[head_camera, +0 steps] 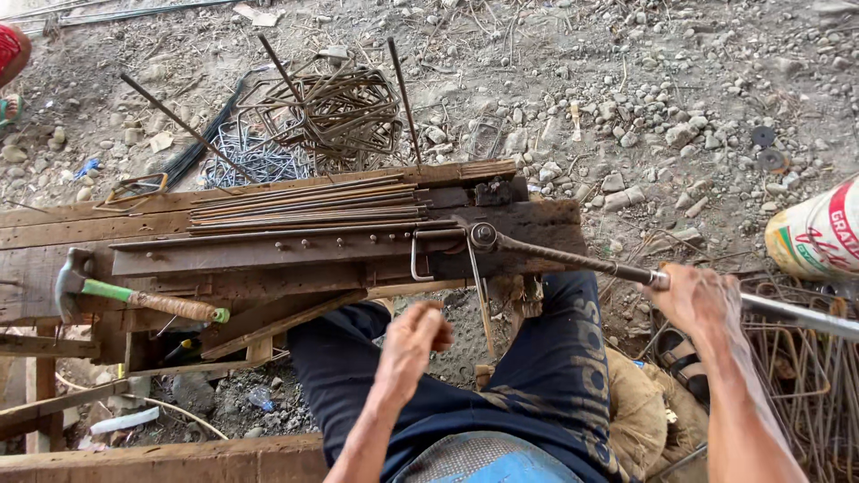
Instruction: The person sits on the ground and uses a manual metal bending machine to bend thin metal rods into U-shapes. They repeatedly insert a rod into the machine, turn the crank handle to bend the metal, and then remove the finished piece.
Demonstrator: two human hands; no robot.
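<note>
We take the wooden bench [54, 234] as our landmark.

1. Bending lever [573, 260]: a ribbed steel bar running from a round pivot [483, 235] at the bench's right end out to the right, where it meets a smooth metal pipe [796, 314].
2. Right hand [693, 297]: well right of the bench, fingers wrapped closed around the lever where bar meets pipe.
3. Left hand [413, 338]: in front of the bench, over the knee, fingers curled into a loose fist; we cannot tell whether it holds anything.
4. Thin steel rod [476, 286]: a bent piece seated at the pivot, one leg hanging down off the bench's front edge, a hooked end just left of the pivot.
5. Straight rods [304, 207]: a bundle lying lengthwise on the bench top, left of the pivot.
6. Hammer [134, 298]: on the bench's left part, head to the left, green band on the handle.
7. Finished stirrups [335, 112]: a heap of square loops on the gravel behind the bench.
8. Sack [819, 234]: white, printed, far right of the bench.
</note>
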